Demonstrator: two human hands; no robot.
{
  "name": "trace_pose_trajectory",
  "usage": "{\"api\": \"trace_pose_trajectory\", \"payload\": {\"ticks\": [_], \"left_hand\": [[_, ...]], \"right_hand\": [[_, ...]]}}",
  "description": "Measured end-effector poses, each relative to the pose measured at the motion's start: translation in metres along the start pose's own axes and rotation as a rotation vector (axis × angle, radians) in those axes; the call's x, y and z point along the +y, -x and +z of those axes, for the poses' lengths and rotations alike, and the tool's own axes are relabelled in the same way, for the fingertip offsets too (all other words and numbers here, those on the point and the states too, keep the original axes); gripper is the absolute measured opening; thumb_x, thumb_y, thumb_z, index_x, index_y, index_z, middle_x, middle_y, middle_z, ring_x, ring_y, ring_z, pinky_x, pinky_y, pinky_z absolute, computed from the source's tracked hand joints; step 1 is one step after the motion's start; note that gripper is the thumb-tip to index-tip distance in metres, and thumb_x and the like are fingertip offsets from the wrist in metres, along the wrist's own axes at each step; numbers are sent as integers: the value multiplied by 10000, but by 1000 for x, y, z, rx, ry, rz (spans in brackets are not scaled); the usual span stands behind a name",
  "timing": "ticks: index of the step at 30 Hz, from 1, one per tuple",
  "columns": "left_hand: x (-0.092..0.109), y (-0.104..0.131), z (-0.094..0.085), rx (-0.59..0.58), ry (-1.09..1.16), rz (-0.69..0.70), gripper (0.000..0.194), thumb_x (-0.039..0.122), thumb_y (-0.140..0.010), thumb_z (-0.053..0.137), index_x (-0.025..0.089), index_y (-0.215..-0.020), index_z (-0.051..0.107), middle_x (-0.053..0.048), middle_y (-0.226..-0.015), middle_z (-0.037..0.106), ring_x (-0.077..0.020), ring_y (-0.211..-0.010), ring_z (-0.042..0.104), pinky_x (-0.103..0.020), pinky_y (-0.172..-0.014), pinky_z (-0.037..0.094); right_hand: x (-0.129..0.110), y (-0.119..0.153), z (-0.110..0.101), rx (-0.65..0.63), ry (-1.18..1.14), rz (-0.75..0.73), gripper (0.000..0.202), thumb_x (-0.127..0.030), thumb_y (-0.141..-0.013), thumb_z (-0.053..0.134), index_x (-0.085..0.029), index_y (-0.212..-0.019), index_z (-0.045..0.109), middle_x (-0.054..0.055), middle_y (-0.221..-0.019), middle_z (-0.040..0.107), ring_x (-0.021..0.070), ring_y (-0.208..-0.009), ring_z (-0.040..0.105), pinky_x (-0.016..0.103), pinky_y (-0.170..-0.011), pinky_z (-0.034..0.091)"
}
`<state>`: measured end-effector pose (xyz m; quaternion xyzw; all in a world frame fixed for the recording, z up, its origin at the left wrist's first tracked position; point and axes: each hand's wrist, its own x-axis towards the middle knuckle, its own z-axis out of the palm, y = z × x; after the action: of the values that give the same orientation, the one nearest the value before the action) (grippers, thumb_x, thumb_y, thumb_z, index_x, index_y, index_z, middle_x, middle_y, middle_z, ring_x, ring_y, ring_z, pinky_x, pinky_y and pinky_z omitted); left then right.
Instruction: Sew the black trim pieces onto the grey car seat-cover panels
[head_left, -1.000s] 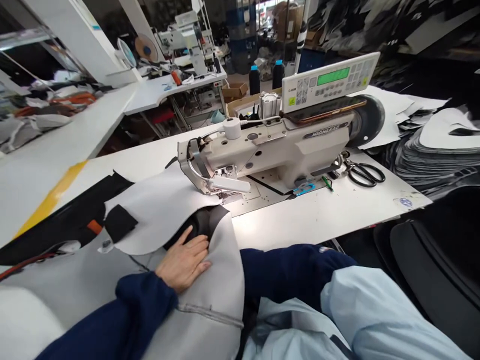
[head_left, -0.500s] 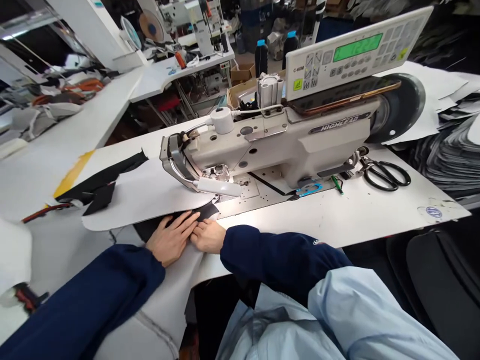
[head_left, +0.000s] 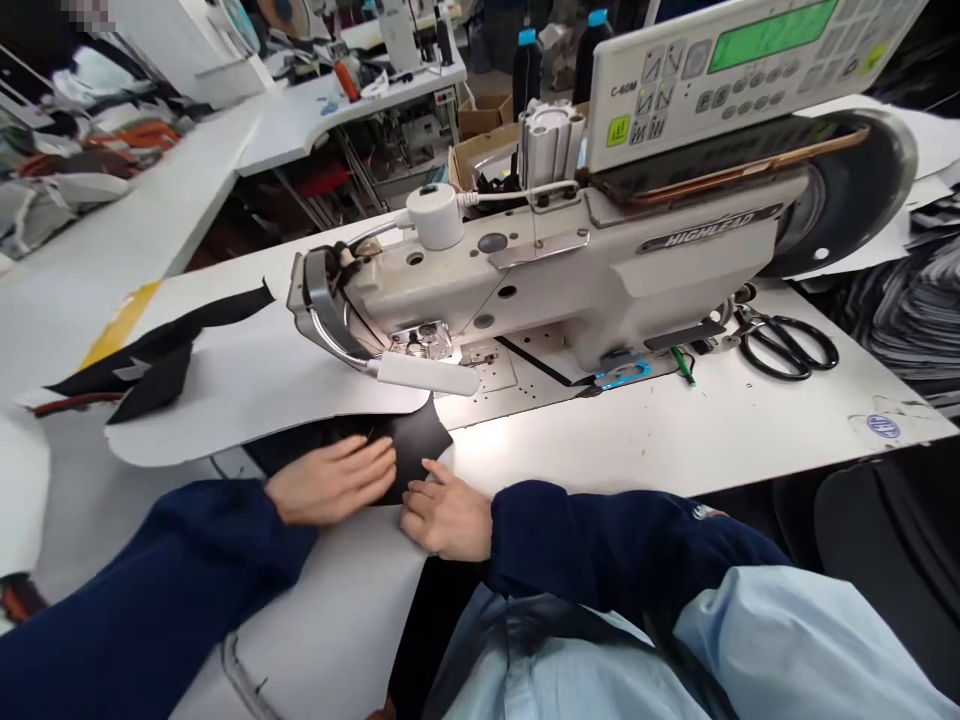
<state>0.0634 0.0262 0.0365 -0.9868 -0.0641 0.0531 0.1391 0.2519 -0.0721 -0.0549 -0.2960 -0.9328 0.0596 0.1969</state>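
Observation:
My left hand (head_left: 334, 482) lies flat on a black fabric piece (head_left: 420, 438), its fingers stretched toward the right. Just right of it, my right hand (head_left: 448, 510) has its fingers curled over the near edge of the same black fabric, close to a light grey fabric panel (head_left: 337, 600) that hangs toward my lap. Above both hands, a large pale panel (head_left: 247, 390) runs under the head of the sewing machine (head_left: 480, 270). The white lamp (head_left: 427, 375) on the machine hides the needle area in part.
Black-handled scissors (head_left: 787, 345), a blue tool (head_left: 622, 375) and a green pen-like item (head_left: 682, 365) lie by the machine base. Stacked dark cut pieces (head_left: 907, 310) stand at the right. A control panel (head_left: 750, 75) tops the machine. Black strips (head_left: 157, 385) lie at left.
Both hands have moved nearer to me and the right hand has shifted right, apart from the left. More of the black fabric shows between them. The view has moved closer to the machine.

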Motion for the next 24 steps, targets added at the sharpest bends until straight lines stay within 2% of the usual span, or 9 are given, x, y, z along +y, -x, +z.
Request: {"api": "trace_pose_trajectory", "payload": {"ticks": [2, 4, 6, 9, 13, 15, 18, 21, 24], "left_hand": [[7, -6, -18, 38, -107, 43, 406, 28, -864, 375, 238, -1141, 583, -47, -1203, 616, -170, -1142, 536, -325, -1002, 360], [2, -19, -31, -27, -203, -91, 421, 11, -865, 341, 209, -1158, 570, -88, -1093, 647, -198, -1033, 584, -354, -923, 404], [-9, -33, -36, -160, -235, -240, 378, 22, -873, 307, 160, -1058, 607, -100, -859, 662, -210, -831, 616, -336, -741, 440], [-25, -45, -26, -380, -145, -467, 348, 53, -880, 277, 127, -908, 616, -100, -726, 638, -217, -689, 608, -297, -534, 356], [-31, -41, -9, -534, 182, -736, 322, 238, -942, 279, 155, -845, 575, -68, -708, 647, -204, -626, 599, -277, -543, 347], [-28, -39, -9, -556, 311, -741, 351, 270, -950, 260, 172, -794, 559, -44, -663, 628, -186, -605, 586, -268, -564, 364], [-21, -44, -14, -507, 156, -621, 297, 198, -915, 308, 174, -839, 594, -78, -764, 642, -220, -708, 606, -292, -557, 354], [-18, -52, -13, -373, -28, -457, 318, 47, -808, 395, 172, -990, 623, -124, -935, 644, -271, -898, 592, -338, -634, 381], [-24, -57, -2, -300, 79, -444, 456, -10, -774, 391, 181, -1128, 606, -125, -953, 651, -255, -850, 590, -338, -638, 385]], "right_hand": [[-2, -5, -1, -11, 30, -14, 158, -140, -836, 505, -116, -975, 576, 128, -964, 601, 256, -932, 539, 618, -1010, 228], [-1, -9, -5, -43, 18, -32, 197, -145, -829, 496, -116, -1008, 571, 117, -943, 585, 244, -870, 523, 628, -968, 250], [4, -11, -11, -91, -26, -44, 238, -171, -811, 509, -111, -1033, 569, 118, -961, 577, 240, -863, 509, 575, -924, 306], [20, -12, -21, -122, -69, 21, 399, -214, -787, 531, -101, -1170, 524, 160, -1142, 539, 265, -981, 479, 494, -848, 361], [40, -16, -32, -150, -9, 203, 568, -236, -791, 559, -77, -1320, 423, 229, -1420, 315, 291, -1074, 439, 399, -747, 399], [45, -22, -33, -210, 31, 230, 595, -248, -799, 585, -63, -1338, 414, 258, -1442, 273, 298, -1053, 453, 393, -750, 405], [45, -32, -34, -280, 83, 201, 475, -212, -882, 485, -35, -1321, 445, 288, -1411, 318, 310, -1049, 462, 383, -719, 409], [42, -38, -40, -358, 109, 178, 378, -151, -922, 365, 27, -1213, 527, 306, -1315, 436, 318, -1023, 475, 360, -650, 394], [41, -38, -50, -464, 105, 120, 258, -130, -865, 459, -3, -1001, 636, 263, -1083, 596, 303, -919, 500, 360, -642, 368]]}}
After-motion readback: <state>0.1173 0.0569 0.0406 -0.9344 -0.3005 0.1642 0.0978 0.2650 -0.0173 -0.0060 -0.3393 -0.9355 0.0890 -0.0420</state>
